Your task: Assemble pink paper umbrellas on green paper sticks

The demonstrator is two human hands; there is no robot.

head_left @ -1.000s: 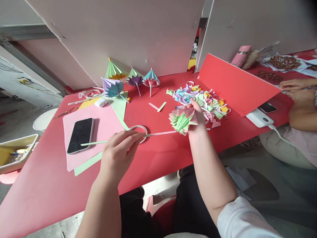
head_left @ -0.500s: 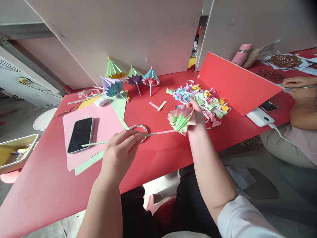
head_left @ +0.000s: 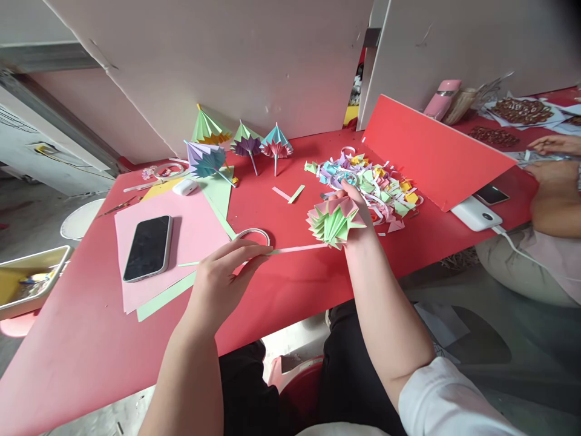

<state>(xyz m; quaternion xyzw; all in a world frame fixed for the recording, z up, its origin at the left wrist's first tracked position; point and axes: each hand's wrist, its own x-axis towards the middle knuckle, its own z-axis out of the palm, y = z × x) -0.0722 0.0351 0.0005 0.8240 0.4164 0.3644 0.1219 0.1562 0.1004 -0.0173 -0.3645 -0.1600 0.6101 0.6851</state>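
My left hand point(head_left: 229, 272) pinches a thin paper stick point(head_left: 299, 249), closed on it. The stick looks pale green at its left end and pink toward the right. At its right end is a small pleated paper umbrella point(head_left: 336, 223), pink outside and green inside. My right hand point(head_left: 357, 203) holds the umbrella from behind, fingers closed round its far side and partly hidden. Just beyond my left hand a roll of tape point(head_left: 258, 232) lies on the red table point(head_left: 276, 303).
Several finished paper umbrellas point(head_left: 247, 145) stand at the back. Paper scraps point(head_left: 376, 181) lie beyond my right hand, beside a red board point(head_left: 436, 154). Pink sheets point(head_left: 190, 224) and a phone point(head_left: 147, 248) are at left. Another person's hands point(head_left: 556, 154) are at far right.
The umbrella has turned, showing more of its green inside. The stick's left end has come closer to my left hand, which has shifted slightly right.
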